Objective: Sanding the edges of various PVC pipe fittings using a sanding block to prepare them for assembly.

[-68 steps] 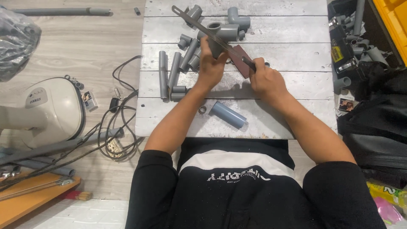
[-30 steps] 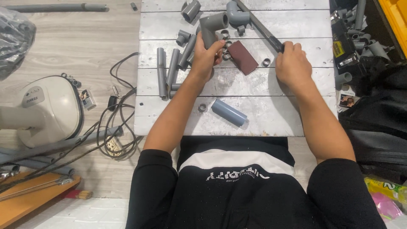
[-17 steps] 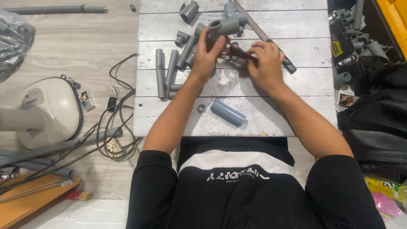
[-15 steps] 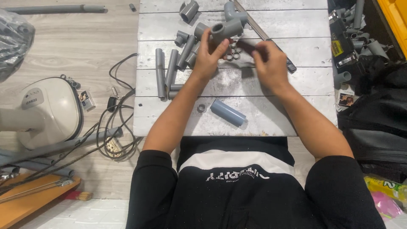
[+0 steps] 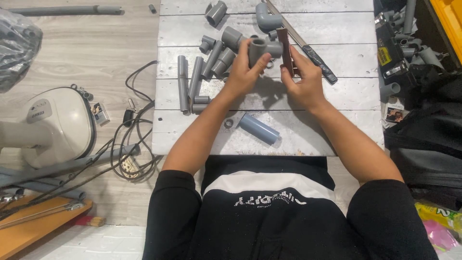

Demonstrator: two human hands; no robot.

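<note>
My left hand (image 5: 240,74) grips a grey plastic pipe fitting (image 5: 262,48), its round opening facing up at me, above the white plank table (image 5: 337,91). My right hand (image 5: 303,79) holds a dark reddish-brown sheet of sandpaper (image 5: 286,45) upright, right beside the fitting's end. A saw blade with a black taped handle (image 5: 313,55) lies on the table just right of my right hand.
Several grey pipe pieces (image 5: 192,79) and fittings (image 5: 215,12) lie on the table's left and back. A short bluish pipe (image 5: 259,128) and a small ring (image 5: 228,123) rest near the front. Cables (image 5: 130,144) and a white appliance (image 5: 53,125) are on the floor at left; a bin of parts (image 5: 404,33) stands at right.
My right hand laid the saw blade down on the table, picked up the sandpaper and raised it to the fitting. My left hand turned the fitting and kept hold of it.
</note>
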